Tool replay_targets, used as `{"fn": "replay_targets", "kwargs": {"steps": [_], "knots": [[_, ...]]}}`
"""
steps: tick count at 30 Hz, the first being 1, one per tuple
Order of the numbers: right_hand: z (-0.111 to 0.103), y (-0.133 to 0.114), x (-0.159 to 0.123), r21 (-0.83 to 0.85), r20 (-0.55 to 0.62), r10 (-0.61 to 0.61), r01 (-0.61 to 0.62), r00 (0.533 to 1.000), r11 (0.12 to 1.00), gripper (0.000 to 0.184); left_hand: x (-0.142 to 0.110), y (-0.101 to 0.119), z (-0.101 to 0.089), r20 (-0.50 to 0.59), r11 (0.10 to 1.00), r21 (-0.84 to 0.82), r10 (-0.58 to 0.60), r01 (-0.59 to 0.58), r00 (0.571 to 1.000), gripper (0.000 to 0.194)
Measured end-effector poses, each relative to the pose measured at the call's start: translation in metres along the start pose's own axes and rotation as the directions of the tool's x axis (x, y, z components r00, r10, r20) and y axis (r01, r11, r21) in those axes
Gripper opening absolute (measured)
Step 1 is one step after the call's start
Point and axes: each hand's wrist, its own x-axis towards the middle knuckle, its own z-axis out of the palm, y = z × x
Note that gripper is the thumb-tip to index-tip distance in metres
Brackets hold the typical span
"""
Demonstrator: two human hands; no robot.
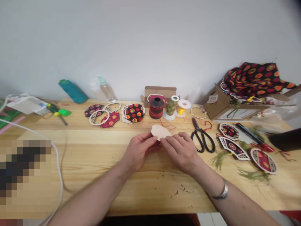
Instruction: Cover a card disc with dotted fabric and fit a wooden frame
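Our left hand and right hand pinch a pale oval cut-out between closed-together fingers, with black-handled scissors just right.

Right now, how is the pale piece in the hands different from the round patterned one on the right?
The pale piece is plain; the ornament is patterned red and black with a white lattice rim. The left hand and right hand hold the pale piece up; the ornament lies on the table. Both are rounded.

Small tag on cardboard box reads "3025"; other print unreadable.
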Motion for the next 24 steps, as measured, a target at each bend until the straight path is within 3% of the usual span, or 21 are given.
{"fn": "replay_targets", "kwargs": {"steps": [3,6,8,10,13,15,19,24], "knots": [[0.000,-0.001,0.000,0.101,0.020,0.046,-0.047,0.999,0.994,0.017,0.000,0.000,0.000,-0.011,1.000,0.003,0.004,-0.004,1.000,0.024],[0.000,0.007,0.000,0.329,-0.011,0.311,-0.291,0.950,0.898,0.026,0.000,0.002,-0.001,-0.033,0.999,0.033,-0.006,0.007,0.999,0.025],[0.000,0.017,0.000,0.471,0.049,0.540,-0.496,0.840,0.729,0.029,-0.001,0.003,-0.002,-0.040,0.998,0.066,-0.012,0.014,0.999,0.026],[0.000,0.027,0.001,0.579,0.261,0.662,-0.662,0.703,0.475,0.032,-0.002,0.004,-0.002,-0.027,0.994,0.104,-0.035,0.037,0.999,0.027],[-0.001,0.038,0.001,0.609,0.640,0.554,-0.791,0.533,0.058,0.043,-0.003,0.005,-0.001,0.020,0.979,0.179,-0.107,0.102,0.994,0.029],[-0.002,0.041,0.000,0.565,0.767,0.427,-0.819,0.479,-0.097,0.043,-0.004,0.006,0.001,0.059,0.966,0.226,-0.144,0.127,0.988,0.028],[-0.003,0.042,-0.002,0.524,0.833,0.311,-0.832,0.457,-0.182,0.032,-0.006,0.009,0.004,0.094,0.952,0.277,-0.164,0.132,0.982,0.027],[-0.003,0.043,-0.001,0.492,0.854,0.306,-0.844,0.421,-0.214,0.029,-0.007,0.012,0.006,0.005,0.932,0.337,-0.145,0.135,0.989,0.021]]}}
